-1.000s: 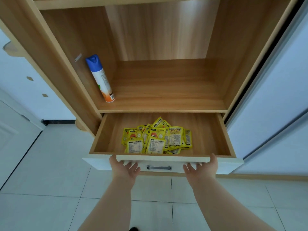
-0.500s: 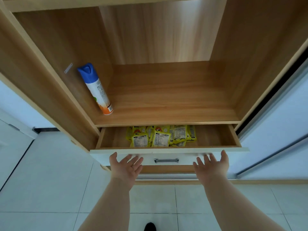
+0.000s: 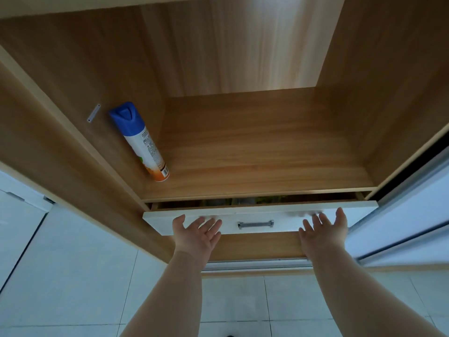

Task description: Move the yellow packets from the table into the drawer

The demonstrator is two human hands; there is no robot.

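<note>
While nearly shut, drawer lengthwise left-right

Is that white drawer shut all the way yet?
Not quite. The drawer is nearly shut: a narrow dark gap shows between its front and the shelf above, with both open hands at its front.

Warm matt wood-grain on cabinet; smooth white drawer front with brushed metal handle; glossy spray can at 9 o'clock, blue plastic cap; pale glossy floor tiles at 7 o'clock.
</note>
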